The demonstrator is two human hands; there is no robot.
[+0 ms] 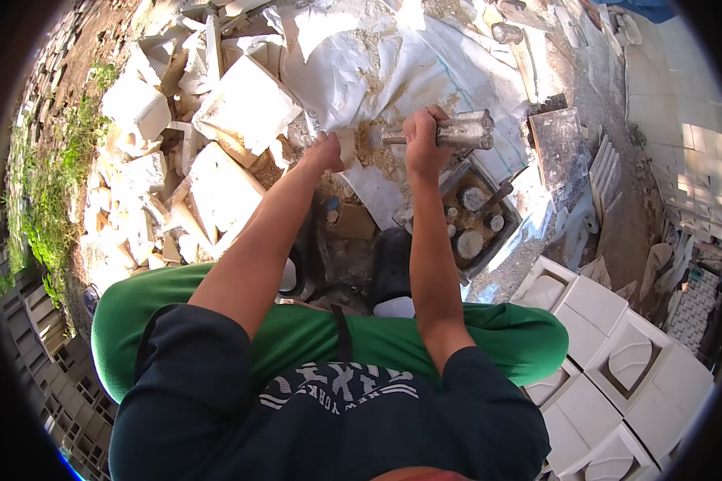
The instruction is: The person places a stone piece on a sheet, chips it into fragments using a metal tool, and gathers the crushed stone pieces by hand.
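My right hand [427,132] is wrapped around a thick, dusty tool [467,131] that looks like several metal bars joined together, held roughly level above the sheet. My left hand [326,152] is closed low over the crumbly pale material [369,156], beside the edge of the white sheet [337,68]. What its fingers hold, if anything, is hidden. Right of my right forearm sits a square dark tray [501,232] with several round, whitish pieces [468,243] in it. A flat-bladed tool [499,194] leans across that tray's edge.
Broken white blocks [245,104] are heaped on the left, close to my left forearm. Finished-looking patterned white blocks [627,361] stand in rows at lower right. A dusty board [557,148] lies at the right. My dark shoes [389,260] are between the tray and the heap.
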